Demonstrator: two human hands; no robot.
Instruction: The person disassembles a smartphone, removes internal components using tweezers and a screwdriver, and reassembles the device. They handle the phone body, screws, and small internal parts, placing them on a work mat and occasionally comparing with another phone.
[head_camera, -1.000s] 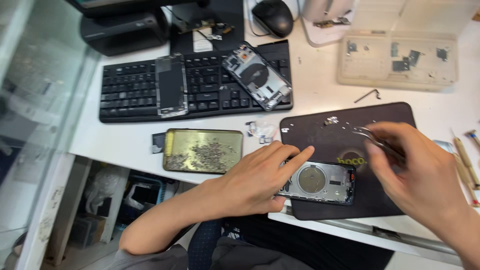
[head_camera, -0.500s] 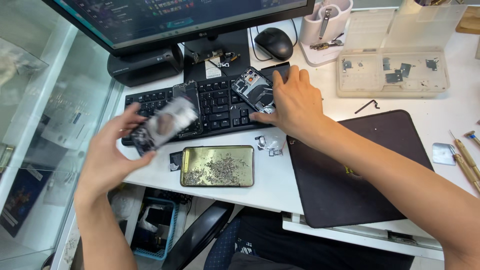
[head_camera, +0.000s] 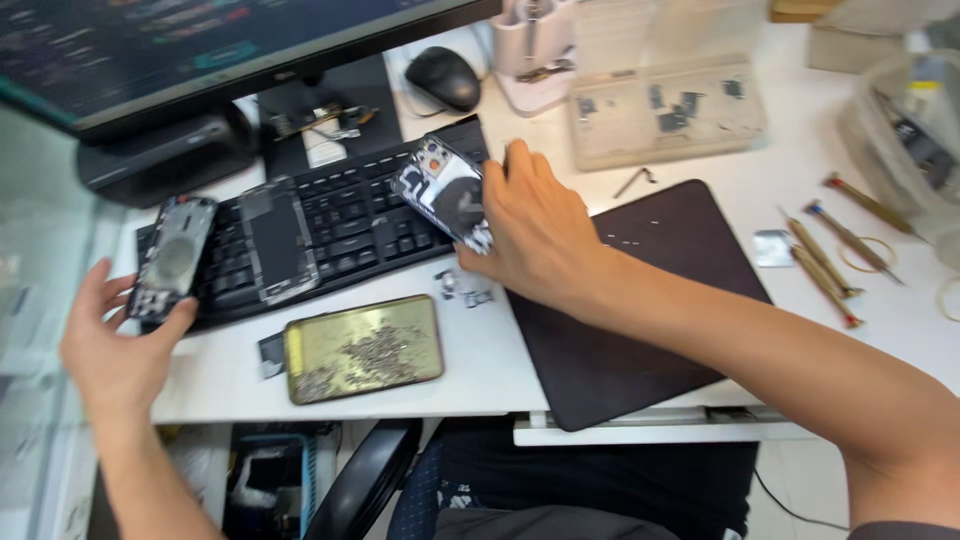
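Observation:
My left hand (head_camera: 120, 345) rests at the left end of the black keyboard (head_camera: 350, 225), fingers around the lower end of an opened phone body (head_camera: 172, 258) lying there. A second phone part with a dark screen (head_camera: 278, 240) lies on the keys beside it. My right hand (head_camera: 540, 225) reaches over the keyboard's right end and grips another opened phone housing (head_camera: 447, 190), tilted up off the keys. A few small parts (head_camera: 462, 288) lie just below that hand.
A gold tray of several tiny screws (head_camera: 362, 347) sits at the desk's front edge. A dark work mat (head_camera: 650, 300) lies on the right, with screwdrivers (head_camera: 825, 262) beyond it. A clear parts box (head_camera: 665, 110), mouse (head_camera: 443, 77) and monitor (head_camera: 200, 50) stand behind.
My left hand has set the phone body it was holding in the air down on the keyboard's left end. My right hand has tilted the other housing up.

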